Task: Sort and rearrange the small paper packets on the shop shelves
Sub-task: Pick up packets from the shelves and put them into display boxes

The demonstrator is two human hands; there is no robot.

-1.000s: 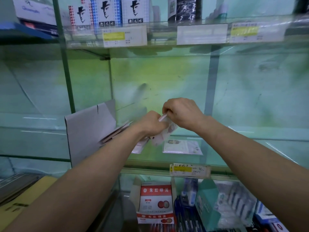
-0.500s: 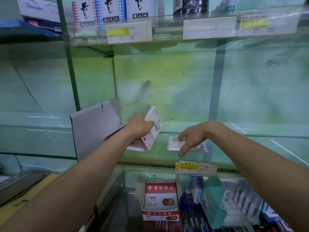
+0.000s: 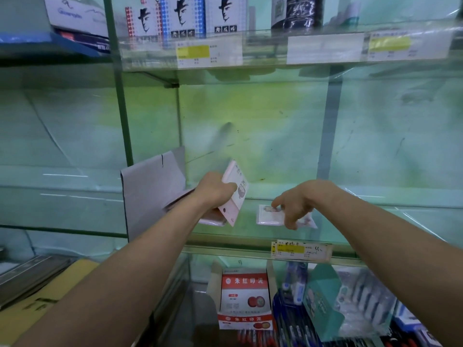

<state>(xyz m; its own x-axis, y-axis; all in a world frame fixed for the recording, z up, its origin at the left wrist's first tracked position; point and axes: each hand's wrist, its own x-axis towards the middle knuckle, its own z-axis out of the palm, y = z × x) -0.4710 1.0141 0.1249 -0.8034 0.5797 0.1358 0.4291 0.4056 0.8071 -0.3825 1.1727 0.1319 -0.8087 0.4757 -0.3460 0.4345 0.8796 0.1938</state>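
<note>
Middle glass shelf (image 3: 375, 229), seen from above and in front; both forearms reach in over its front edge.

Left hand (image 3: 215, 191): fingers curled round a held stack (image 3: 236, 194) of small pale-pink paper packets, thumb laid across the printed face; the stack stands on edge, tilted, raised above the left part of the shelf; more packets fan out under the wrist toward the shelf's left end (count not readable).

Right hand (image 3: 297, 207): fingers loosely spread and pointing down, gripping nothing; forefinger tip touches the top of the flat packets (image 3: 268, 217), thumb hangs at their front edge; these lie flat near the shelf's front edge, about mid-width, well apart from the held stack.

Grey card (image 3: 147, 191) stands upright at the shelf's left end, beside the green post.

Price label (image 3: 302, 249) with a yellow band is fixed to the front edge, just below the flat packets.

Upper shelf (image 3: 325, 48): white boxes (image 3: 180, 18) printed with a hatted figure, near its left end.

Below: red-and-white box (image 3: 244, 296), flaps open; teal box (image 3: 320, 301) to its right.
</note>
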